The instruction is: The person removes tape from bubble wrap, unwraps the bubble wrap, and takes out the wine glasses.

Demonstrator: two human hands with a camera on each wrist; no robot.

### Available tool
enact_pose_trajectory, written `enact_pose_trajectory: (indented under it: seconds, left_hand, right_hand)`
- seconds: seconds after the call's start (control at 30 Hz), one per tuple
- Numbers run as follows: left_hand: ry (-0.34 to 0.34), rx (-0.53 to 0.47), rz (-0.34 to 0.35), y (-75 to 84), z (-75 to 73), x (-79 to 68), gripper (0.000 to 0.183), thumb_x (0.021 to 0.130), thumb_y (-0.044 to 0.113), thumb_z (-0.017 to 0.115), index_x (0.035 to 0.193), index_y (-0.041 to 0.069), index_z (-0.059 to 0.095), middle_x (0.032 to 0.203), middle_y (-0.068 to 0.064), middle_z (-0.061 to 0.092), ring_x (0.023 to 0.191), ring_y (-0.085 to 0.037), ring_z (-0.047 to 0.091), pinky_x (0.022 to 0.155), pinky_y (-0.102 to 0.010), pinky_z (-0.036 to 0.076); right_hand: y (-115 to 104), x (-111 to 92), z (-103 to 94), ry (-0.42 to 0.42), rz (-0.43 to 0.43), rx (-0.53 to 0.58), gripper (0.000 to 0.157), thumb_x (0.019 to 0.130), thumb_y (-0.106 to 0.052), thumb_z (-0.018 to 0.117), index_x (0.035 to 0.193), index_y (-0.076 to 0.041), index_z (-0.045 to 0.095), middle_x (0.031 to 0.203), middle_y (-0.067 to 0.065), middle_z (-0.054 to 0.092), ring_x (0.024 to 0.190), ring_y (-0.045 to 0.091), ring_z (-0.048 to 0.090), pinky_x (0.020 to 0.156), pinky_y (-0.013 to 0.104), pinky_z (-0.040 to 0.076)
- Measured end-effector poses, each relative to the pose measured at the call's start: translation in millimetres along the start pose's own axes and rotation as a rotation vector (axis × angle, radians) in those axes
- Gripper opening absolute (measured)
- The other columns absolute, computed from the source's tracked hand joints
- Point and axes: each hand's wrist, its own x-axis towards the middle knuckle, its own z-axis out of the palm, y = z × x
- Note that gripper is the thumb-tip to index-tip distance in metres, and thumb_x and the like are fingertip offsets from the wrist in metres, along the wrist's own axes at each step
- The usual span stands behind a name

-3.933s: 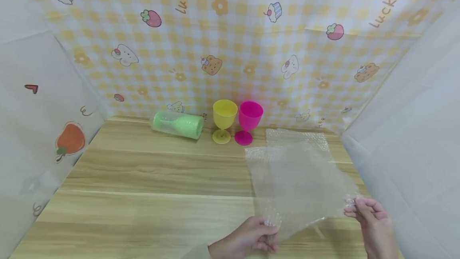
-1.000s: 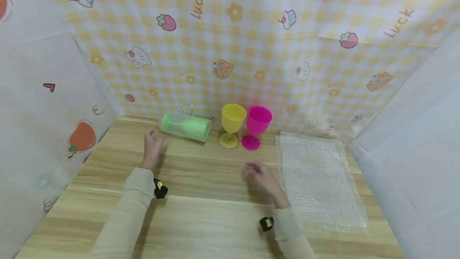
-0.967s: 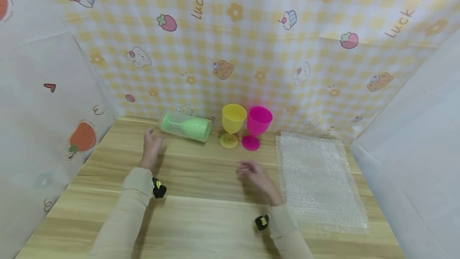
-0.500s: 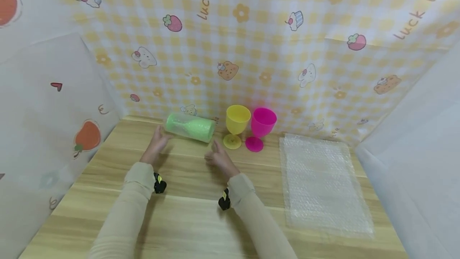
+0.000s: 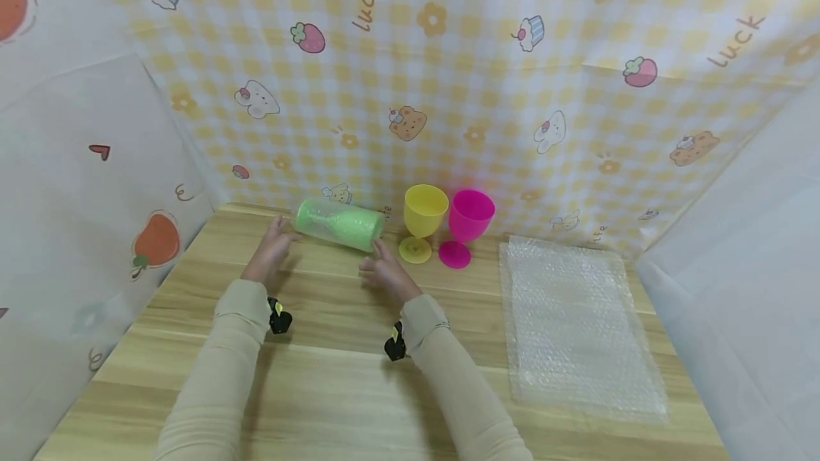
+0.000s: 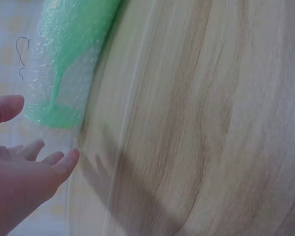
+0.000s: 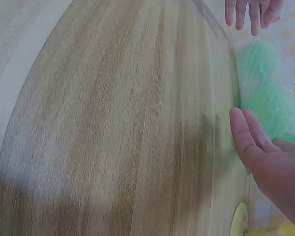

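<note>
A green goblet (image 5: 349,225) rolled in clear bubble wrap (image 6: 81,73) lies on its side at the back of the table, its base toward the left. My left hand (image 5: 272,250) is at the base end, fingers and thumb spread, with a gap to the roll in the left wrist view. At the cup end, my right hand (image 5: 388,270) has its fingers extended right by the roll, as the right wrist view (image 7: 273,157) also shows. Neither hand grips anything. Just right of the roll, a yellow goblet (image 5: 426,212) and a magenta goblet (image 5: 470,216) stand upright side by side.
Flat bubble wrap sheets (image 5: 579,333) lie stacked on the right of the wooden table (image 5: 320,390). A yellow checked cloth (image 5: 359,77) hangs right behind the goblets. White cloth walls (image 5: 64,233) close off both sides.
Both hands released the bubble wrap sheet, now flat on the right, and moved left to the wrapped green goblet. Over the last second my right hand came left to its cup end.
</note>
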Motion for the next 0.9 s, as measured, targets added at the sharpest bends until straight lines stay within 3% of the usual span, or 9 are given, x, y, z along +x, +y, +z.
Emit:
enact_pose_trajectory:
  seconds: [0.23,0.37,0.47,0.6,0.7,0.8,0.9]
  left_hand:
    - [-0.007,-0.016,0.003,-2.8,-1.6,-4.0,0.073,0.094,0.015,0.040,0.145,0.014,-0.011,0.153,-0.010,-0.003,0.139,-0.037,0.007,0.112,-0.052,0.015]
    - [-0.024,0.038,0.086,-8.1,-1.5,-13.9,0.059,0.095,0.018,0.037,0.145,0.005,0.009,0.149,-0.020,0.014,0.134,-0.040,0.019,0.108,-0.055,0.022]
    - [-0.036,0.106,0.123,-13.0,-3.3,-28.3,0.054,0.097,0.025,0.034,0.143,0.000,0.018,0.147,-0.023,0.020,0.134,-0.041,0.021,0.108,-0.056,0.022]
    - [-0.055,0.213,0.100,-17.9,-2.6,-53.4,0.059,0.097,0.036,0.033,0.142,0.000,0.019,0.145,-0.025,0.024,0.132,-0.043,0.023,0.107,-0.057,0.021]
    - [-0.066,0.304,0.108,-21.6,1.9,-72.5,0.060,0.097,0.041,0.033,0.140,0.000,0.027,0.140,-0.026,0.033,0.129,-0.044,0.030,0.104,-0.058,0.026]
    - [-0.077,0.369,0.132,-25.2,8.3,-93.6,0.059,0.096,0.043,0.033,0.136,-0.001,0.035,0.133,-0.025,0.044,0.123,-0.042,0.039,0.101,-0.057,0.032]
    - [-0.103,0.363,0.133,-27.3,16.9,-115.0,0.057,0.097,0.040,0.033,0.132,-0.005,0.038,0.121,-0.025,0.054,0.113,-0.039,0.051,0.096,-0.052,0.041]
  right_hand:
    - [4,-6,-4.9,-0.005,-0.039,-0.069,0.068,0.087,-0.003,0.047,0.146,-0.016,0.016,0.153,0.006,0.012,0.117,0.035,0.048,0.095,0.045,0.045]
    - [10,-16,-10.6,-0.001,-0.078,-0.096,0.061,0.089,-0.004,0.044,0.145,-0.016,0.022,0.152,0.005,0.018,0.113,0.037,0.050,0.093,0.045,0.046]
    - [14,-27,-15.4,-0.003,-0.088,-0.112,0.056,0.092,-0.006,0.042,0.144,-0.015,0.024,0.149,0.009,0.025,0.110,0.039,0.051,0.092,0.044,0.046]
    - [20,-45,-21.5,-0.017,-0.104,-0.148,0.052,0.093,-0.009,0.041,0.143,-0.007,0.025,0.132,0.024,0.043,0.107,0.041,0.053,0.090,0.043,0.048]
    - [25,-63,-26.1,-0.037,-0.137,-0.183,0.050,0.094,-0.010,0.041,0.142,-0.003,0.025,0.118,0.033,0.049,0.106,0.043,0.053,0.088,0.043,0.049]
    - [29,-81,-31.2,-0.037,-0.148,-0.216,0.050,0.095,-0.012,0.042,0.141,-0.004,0.027,0.114,0.032,0.052,0.104,0.042,0.054,0.089,0.043,0.049]
    - [33,-101,-37.4,-0.034,-0.156,-0.237,0.049,0.094,-0.013,0.043,0.140,-0.003,0.029,0.109,0.031,0.055,0.102,0.041,0.055,0.088,0.045,0.048]
